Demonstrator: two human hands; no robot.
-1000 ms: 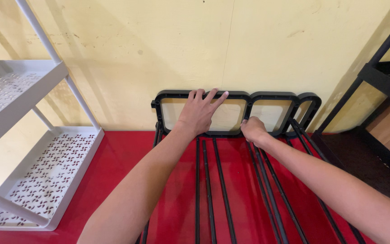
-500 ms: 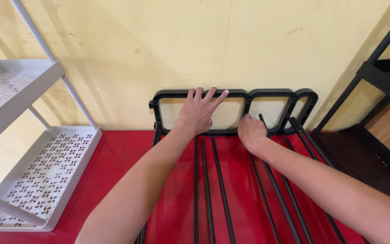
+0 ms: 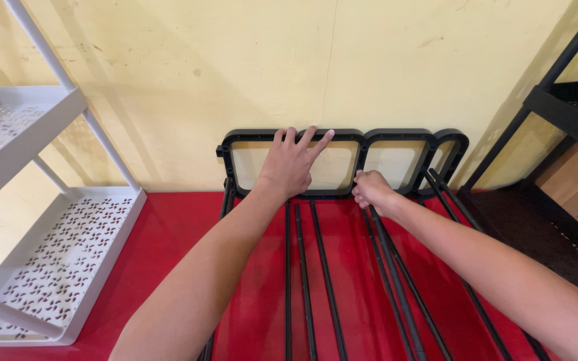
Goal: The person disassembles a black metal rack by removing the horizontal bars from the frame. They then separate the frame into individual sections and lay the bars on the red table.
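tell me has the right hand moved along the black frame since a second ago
Yes. The right hand has slid left along the black frame, toward the still left hand.

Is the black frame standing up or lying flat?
Standing up. The black frame leans against the yellow wall, its bottom edge on the red floor.

The right hand (image 3: 371, 189) has slid left along the bottom edge of the black frame (image 3: 342, 136), from under the second window toward the bar dividing the windows. It now seems closed around the top of a black rod (image 3: 396, 281), though the grip is hard to see.
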